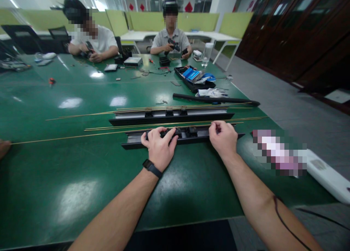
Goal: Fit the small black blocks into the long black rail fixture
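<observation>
My left hand [161,143] is curled over a black block [178,133] seated in the nearer black channel rail [202,138], its fingertips partly hiding the block. At the rail's right end, my right hand [224,138] is closed in a pinch on a thin brass-coloured rod [68,137]. That rod runs along the rail and far out to the left. A second black block [191,131] sits in the channel between my hands. Just behind lie loose brass rods [109,128] and a farther black rail [169,120] holding several dark blocks.
Another person's hand [4,148] is at the rod's far left end. Two people [93,39] sit across the green table [82,192]. A black tube [216,98], white gloves [212,93] and a black tray [198,86] lie behind. A white device [326,174] lies right.
</observation>
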`<state>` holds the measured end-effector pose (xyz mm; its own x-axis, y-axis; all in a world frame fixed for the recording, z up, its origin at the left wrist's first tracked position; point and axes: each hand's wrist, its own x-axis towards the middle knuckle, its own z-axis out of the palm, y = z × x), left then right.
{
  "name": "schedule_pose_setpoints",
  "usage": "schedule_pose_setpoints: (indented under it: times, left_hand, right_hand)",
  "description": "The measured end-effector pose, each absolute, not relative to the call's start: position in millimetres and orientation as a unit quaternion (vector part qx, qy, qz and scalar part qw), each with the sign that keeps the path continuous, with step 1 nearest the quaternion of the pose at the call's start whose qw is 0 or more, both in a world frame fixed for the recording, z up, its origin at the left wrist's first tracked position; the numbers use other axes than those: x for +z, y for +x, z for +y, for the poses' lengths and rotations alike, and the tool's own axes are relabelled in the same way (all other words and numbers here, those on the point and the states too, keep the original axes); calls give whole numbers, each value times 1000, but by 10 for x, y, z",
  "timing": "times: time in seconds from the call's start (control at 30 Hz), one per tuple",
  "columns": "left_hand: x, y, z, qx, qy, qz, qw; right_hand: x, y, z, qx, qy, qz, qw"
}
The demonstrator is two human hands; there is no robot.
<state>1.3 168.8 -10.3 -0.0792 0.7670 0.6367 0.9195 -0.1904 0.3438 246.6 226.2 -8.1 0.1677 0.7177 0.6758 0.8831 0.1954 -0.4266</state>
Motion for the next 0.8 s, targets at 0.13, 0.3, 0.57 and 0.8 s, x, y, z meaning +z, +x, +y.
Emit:
schedule_pose_setpoints:
  times: [0.13,0.3,0.57,0.8]
  left_hand:
    - [-111,11,1685,-381,-672,-627,96]
    - [-119,12,1683,-385,-668,-630,94]
    - [-95,15,1677,-383,-664,-636,84]
    - [-95,17,1681,-382,-665,-636,87]
  right_hand:
    - [-87,2470,2268,-99,-625,-639,437]
    - [-102,2479,2277,-108,-622,-639,439]
    - [-72,2465,2259,-97,-625,-637,441]
    - [-103,2482,2274,-98,-624,-640,438]
